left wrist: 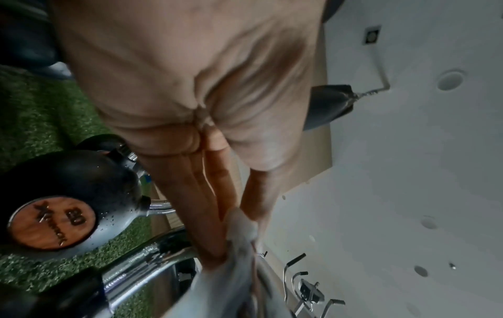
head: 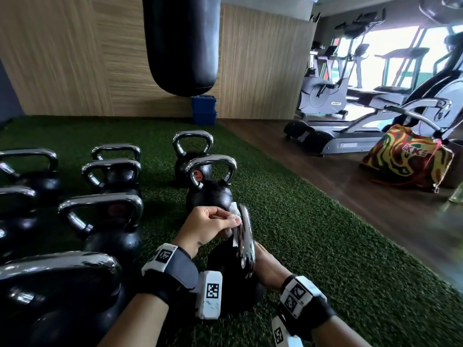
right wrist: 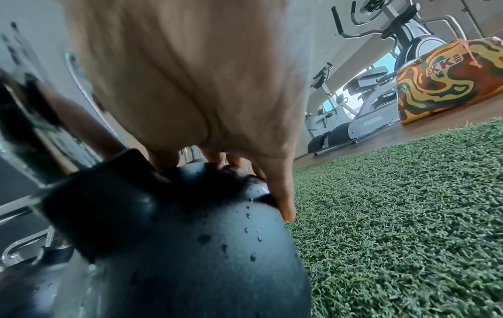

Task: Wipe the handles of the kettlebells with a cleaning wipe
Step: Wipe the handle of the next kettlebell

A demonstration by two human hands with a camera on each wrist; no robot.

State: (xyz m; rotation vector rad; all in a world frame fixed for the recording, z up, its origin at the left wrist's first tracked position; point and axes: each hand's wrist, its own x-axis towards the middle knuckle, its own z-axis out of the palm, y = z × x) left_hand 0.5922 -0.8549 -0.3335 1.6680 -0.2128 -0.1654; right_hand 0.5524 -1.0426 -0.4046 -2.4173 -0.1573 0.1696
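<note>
The nearest black kettlebell (head: 225,284) stands on the green turf with its chrome handle (head: 246,242) edge-on to me. My left hand (head: 234,221) pinches a white cleaning wipe (head: 235,212) against the top of that handle. In the left wrist view the wipe (left wrist: 234,269) drapes over the handle (left wrist: 141,271) under my fingertips (left wrist: 215,251). My right hand (head: 264,260) lies behind the handle, mostly hidden. The right wrist view shows it (right wrist: 226,170) resting with fairly straight fingers (right wrist: 281,193) on the wet ball (right wrist: 204,247).
Another kettlebell (head: 209,194) stands just beyond, with several more (head: 110,229) in rows to the left. A punching bag (head: 180,46) hangs ahead above a blue box (head: 204,110). A patterned bag (head: 406,159) and treadmills (head: 350,139) stand on the wood floor at right.
</note>
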